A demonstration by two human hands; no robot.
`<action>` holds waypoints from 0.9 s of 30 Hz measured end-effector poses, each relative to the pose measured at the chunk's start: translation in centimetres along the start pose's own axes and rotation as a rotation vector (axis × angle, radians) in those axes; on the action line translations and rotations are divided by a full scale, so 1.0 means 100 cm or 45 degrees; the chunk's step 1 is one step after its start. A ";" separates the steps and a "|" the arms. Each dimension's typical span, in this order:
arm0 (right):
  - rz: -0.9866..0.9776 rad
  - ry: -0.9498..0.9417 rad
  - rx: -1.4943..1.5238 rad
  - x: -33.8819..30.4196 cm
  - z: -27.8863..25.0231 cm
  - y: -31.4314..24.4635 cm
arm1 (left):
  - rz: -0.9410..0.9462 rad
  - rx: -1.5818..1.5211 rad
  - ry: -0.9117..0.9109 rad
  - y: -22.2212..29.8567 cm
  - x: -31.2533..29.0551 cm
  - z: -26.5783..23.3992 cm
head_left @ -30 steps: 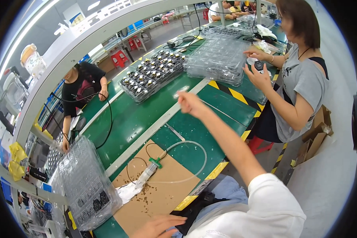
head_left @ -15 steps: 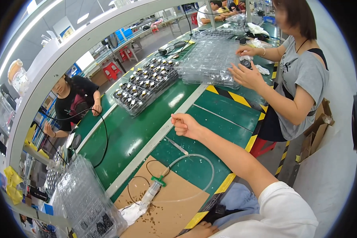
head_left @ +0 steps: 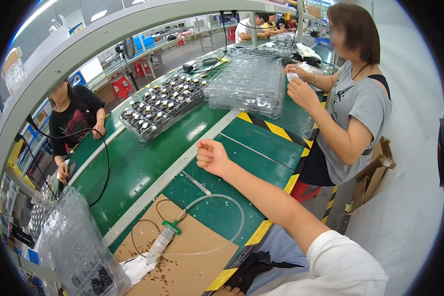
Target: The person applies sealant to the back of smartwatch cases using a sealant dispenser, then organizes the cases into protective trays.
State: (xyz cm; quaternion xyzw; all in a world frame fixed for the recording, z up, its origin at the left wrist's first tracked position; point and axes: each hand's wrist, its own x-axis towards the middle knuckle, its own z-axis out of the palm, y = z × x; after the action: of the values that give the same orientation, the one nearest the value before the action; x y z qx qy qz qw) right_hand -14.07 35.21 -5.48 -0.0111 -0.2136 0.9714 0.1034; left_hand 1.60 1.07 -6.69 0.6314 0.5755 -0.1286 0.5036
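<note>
My right hand [head_left: 212, 157] is raised over the green bench [head_left: 175, 190], its fingers curled into a loose fist with nothing visible in them. Below it lie metal tweezers [head_left: 197, 183]. Closer to me, a clear syringe [head_left: 160, 244] with a green adapter [head_left: 172, 227] rests on a brown cardboard sheet [head_left: 207, 261]; a clear tube [head_left: 242, 217] loops from it. A crumpled white tissue [head_left: 137, 269] touches the syringe's lower end. Only a few fingers of my left hand [head_left: 229, 291] show at the bottom edge, by my lap.
Stacked clear trays [head_left: 246, 81] stand at the far side, beside a tray of small black parts [head_left: 163, 106]. More clear trays [head_left: 71, 237] lean at the left. One co-worker [head_left: 352, 98] handles something white at right; another [head_left: 76, 116] sits across. A grey frame bar [head_left: 133, 24] arches overhead.
The view has shifted, so the scene sits further left and lower. My right fingers have curled in more tightly. The co-worker at left has lowered a hand toward the bench; the right one's hands have drawn together.
</note>
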 end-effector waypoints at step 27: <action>-0.238 0.232 0.326 0.002 -0.011 -0.006 | 0.135 0.324 0.263 -0.003 0.013 0.017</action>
State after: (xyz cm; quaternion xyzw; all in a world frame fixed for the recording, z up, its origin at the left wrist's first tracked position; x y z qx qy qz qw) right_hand -14.06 36.28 -6.23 -0.0659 -0.0781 0.9718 0.2127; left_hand 2.42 0.42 -8.60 0.7293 0.5692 -0.1083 0.3639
